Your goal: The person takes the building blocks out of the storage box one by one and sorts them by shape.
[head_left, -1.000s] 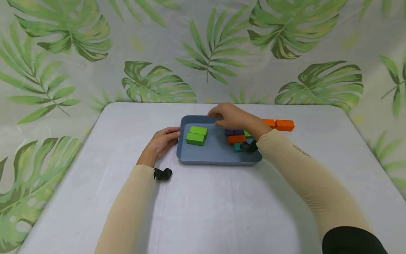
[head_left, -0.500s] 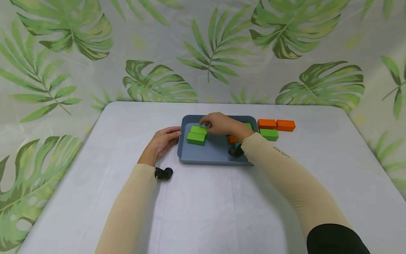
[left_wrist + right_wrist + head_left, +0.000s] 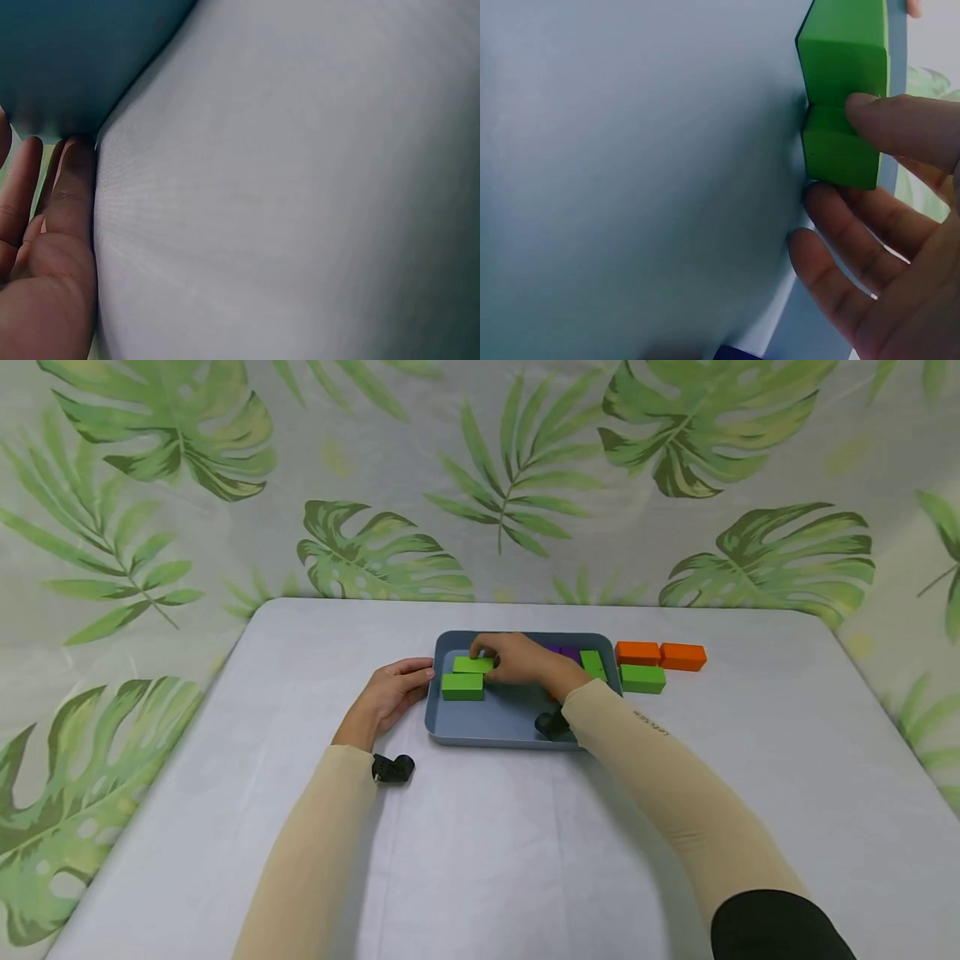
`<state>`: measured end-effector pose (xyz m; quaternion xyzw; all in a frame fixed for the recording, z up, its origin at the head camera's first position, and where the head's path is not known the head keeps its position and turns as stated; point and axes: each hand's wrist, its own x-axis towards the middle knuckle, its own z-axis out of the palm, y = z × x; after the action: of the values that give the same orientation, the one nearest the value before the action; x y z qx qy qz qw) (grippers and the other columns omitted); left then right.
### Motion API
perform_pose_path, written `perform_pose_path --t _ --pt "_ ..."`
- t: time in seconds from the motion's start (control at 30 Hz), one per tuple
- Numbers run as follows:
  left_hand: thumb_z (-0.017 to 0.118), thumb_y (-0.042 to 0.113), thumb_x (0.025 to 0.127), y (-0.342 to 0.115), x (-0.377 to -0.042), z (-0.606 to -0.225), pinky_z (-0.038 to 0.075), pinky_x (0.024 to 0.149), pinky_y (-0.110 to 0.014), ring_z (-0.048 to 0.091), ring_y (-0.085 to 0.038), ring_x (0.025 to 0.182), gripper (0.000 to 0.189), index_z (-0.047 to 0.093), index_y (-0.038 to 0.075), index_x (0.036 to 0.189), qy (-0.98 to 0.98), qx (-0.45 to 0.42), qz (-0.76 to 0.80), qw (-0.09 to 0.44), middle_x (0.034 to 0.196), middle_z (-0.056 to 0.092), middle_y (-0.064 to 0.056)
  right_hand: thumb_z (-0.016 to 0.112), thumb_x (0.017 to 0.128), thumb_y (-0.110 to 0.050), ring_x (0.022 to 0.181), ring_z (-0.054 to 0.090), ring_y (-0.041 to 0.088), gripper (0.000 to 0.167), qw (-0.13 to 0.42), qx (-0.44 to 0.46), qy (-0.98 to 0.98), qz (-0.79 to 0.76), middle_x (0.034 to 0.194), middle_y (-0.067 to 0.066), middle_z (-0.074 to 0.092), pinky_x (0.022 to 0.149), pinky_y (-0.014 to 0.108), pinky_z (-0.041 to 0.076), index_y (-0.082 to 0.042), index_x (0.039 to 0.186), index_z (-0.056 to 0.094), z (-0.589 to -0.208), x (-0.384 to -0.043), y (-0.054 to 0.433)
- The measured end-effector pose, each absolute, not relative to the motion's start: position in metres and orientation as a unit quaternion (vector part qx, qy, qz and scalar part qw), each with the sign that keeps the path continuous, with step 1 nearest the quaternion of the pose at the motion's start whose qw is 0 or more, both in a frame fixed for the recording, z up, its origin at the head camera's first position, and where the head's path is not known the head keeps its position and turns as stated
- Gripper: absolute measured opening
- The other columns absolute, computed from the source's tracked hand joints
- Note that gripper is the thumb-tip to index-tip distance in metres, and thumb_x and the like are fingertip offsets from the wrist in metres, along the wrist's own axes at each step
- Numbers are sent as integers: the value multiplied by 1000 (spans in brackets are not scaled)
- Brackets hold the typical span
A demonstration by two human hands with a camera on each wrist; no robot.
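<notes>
Two green blocks lie one behind the other in the left part of a blue-grey tray. My right hand pinches the rear green block, its thumb on the near side and fingers on the far side. Beside it, the front green block lies closer to me. In the right wrist view the thumb presses where the two blocks meet, with several fingers bent beyond the rear one. My left hand rests with straight fingertips against the tray's left wall.
Partly behind my right forearm, purple blocks and a green block sit in the tray's right part. Just right of the tray, two orange blocks and another green block lie on the white tablecloth.
My right hand has moved left across the tray from its back middle and taken hold of the rear green block. The front green block has turned slightly. The left hand stays at the tray.
</notes>
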<state>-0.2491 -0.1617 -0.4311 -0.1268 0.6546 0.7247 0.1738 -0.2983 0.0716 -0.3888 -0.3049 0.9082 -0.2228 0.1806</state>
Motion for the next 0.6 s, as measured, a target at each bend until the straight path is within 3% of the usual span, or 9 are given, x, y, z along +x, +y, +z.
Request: perform_pose_path --t 0.37,0.6 --pt "62 11 98 -162 -248 -432 36 121 -34 45 -19 140 47 50 6 144 656 -118 724 180 152 47 -10 65 93 -13 120 60 30 46 151 -314 917 -194 133 17 62 105 44 50 -5 137 55 -394 -299 71" --pt "61 10 98 -162 -248 -431 37 120 -34 45 -20 140 48 49 4 144 654 -111 727 180 150 48 -11 64 93 -12 116 60 27 42 146 -306 921 -190 131 13 64 103 43 50 -6 135 59 -386 -297 77"
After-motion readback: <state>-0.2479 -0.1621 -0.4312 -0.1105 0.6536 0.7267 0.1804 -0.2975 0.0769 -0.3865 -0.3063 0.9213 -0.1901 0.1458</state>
